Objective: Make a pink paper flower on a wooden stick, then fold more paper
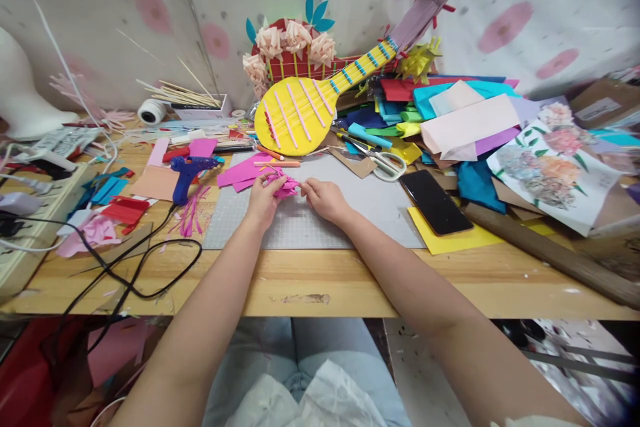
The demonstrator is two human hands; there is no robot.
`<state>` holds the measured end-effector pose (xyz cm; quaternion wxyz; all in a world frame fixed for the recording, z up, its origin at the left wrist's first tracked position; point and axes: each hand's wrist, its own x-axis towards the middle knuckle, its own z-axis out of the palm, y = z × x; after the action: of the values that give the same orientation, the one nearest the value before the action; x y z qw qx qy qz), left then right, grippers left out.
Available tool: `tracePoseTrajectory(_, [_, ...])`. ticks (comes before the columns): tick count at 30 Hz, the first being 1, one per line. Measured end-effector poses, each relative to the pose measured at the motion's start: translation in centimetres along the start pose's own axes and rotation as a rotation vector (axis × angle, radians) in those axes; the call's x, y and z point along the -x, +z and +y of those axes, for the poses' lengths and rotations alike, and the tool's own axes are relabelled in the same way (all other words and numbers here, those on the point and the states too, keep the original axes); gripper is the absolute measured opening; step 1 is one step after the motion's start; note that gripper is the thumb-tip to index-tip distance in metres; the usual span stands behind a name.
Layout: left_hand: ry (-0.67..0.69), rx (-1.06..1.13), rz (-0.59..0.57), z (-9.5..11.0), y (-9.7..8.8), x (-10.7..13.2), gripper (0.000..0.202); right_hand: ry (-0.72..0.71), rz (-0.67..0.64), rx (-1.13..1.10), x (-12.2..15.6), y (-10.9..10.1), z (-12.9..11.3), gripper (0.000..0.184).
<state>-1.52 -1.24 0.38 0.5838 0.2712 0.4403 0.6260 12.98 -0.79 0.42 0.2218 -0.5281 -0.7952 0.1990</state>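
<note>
Head view: left fingers hold pink paper, right fingers pinched together beside it (bare mat near its right edge)

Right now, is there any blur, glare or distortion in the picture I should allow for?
Head view: bright, even light, no harsh shadows; head view, far right: brown cardboard box stretched and blurred; head view, centre: crumpled magenta paper at the left hand too soft for fine folds; head view, right: flat black phone without strong glare.
</note>
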Motion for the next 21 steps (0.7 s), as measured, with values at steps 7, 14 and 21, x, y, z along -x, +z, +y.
tracePoseTrajectory(7, [-0.063,0.010,-0.092,0.2,-0.5,0.0,0.034,-0.041,-0.040,-0.038,-0.1,-0.1,0.5,0.032])
tracePoseTrajectory(14, [-0.041,0.009,-0.039,0.0,-0.5,-0.1,0.040,-0.049,-0.063,0.047,0.0,-0.6,0.4,0.028])
tracePoseTrajectory(21, [0.156,-0.171,0.042,-0.8,-1.2,-0.8,0.055,-0.083,-0.079,0.175,-0.1,-0.2,0.7,0.032])
